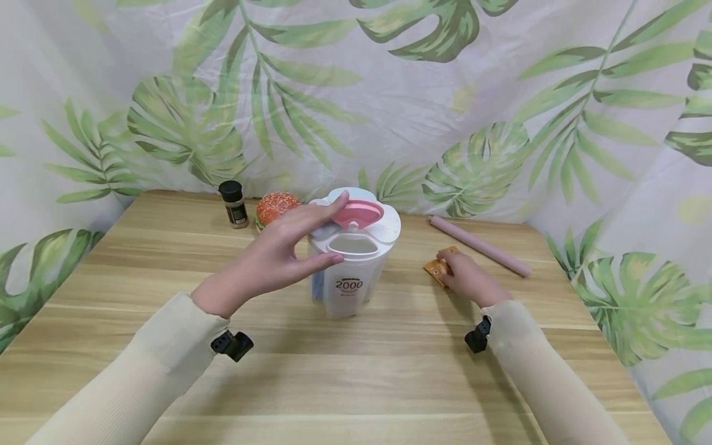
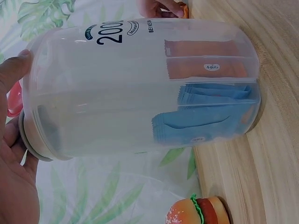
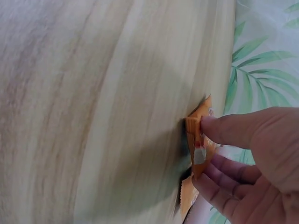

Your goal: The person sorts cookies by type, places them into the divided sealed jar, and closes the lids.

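Observation:
A tall clear storage container (image 1: pixel 356 278) marked "2000" stands upright on the table, its white lid (image 1: pixel 387 224) bearing a raised pink flap (image 1: pixel 358 214). Beside the flap is an oval opening in the lid. My left hand (image 1: pixel 267 253) grips the lid, thumb at the front rim and fingers across the top. Through the clear wall show orange packets (image 2: pixel 205 67) and blue packets (image 2: pixel 201 123), in separate compartments. To the right, my right hand (image 1: pixel 473 278) pinches an orange packet (image 3: pixel 202 140) between thumb and fingers close over the table. Another orange packet (image 3: pixel 188 193) lies just below it.
A pink rod (image 1: pixel 481 246) lies at the back right, beyond my right hand. Behind the left hand are a toy hamburger (image 1: pixel 275 207) and a black-capped spice jar (image 1: pixel 233 205). A leaf-print cloth (image 1: pixel 400 111) hangs along the table's back edge.

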The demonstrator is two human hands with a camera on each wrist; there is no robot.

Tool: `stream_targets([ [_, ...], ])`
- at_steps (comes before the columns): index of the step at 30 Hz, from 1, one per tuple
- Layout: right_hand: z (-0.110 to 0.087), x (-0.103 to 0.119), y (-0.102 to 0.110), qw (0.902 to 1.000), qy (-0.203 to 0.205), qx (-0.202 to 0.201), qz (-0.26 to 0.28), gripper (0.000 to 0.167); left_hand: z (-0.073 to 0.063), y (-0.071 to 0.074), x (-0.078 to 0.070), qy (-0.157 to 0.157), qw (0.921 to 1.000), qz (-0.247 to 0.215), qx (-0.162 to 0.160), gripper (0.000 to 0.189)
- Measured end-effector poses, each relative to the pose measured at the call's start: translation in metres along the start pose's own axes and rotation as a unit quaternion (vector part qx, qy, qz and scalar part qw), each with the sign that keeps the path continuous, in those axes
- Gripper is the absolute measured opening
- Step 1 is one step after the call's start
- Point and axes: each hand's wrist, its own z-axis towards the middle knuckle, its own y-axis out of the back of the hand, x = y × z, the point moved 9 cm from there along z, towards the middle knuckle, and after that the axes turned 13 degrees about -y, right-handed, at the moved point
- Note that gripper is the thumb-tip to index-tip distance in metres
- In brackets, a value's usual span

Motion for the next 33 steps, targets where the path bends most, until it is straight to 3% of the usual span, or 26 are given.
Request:
stream_targets([
  [5,-0.004,-0.001,0.006,0.9993,-0.012,-0.022,0.029,0.051,0.002,-0.002,0.001,0.003,1.0,-0.005,0.006,0.088],
  [20,-0.007,-0.009,0.015,0.9916,0.003,-0.049,0.12,0.024,-0.001,-0.001,0.002,0.007,0.9999,-0.007,0.001,0.089],
  [28,-0.015,0.0,0.042,0.9734,0.002,-0.123,0.193,0.031,0.0,0.0,0.002,0.005,0.9999,-0.01,-0.004,0.089],
  [33,-0.024,0.012,0.064,0.954,-0.012,-0.168,0.248,0.032,0.0,0.0,0.002,0.009,0.9999,-0.01,-0.005,0.089],
])
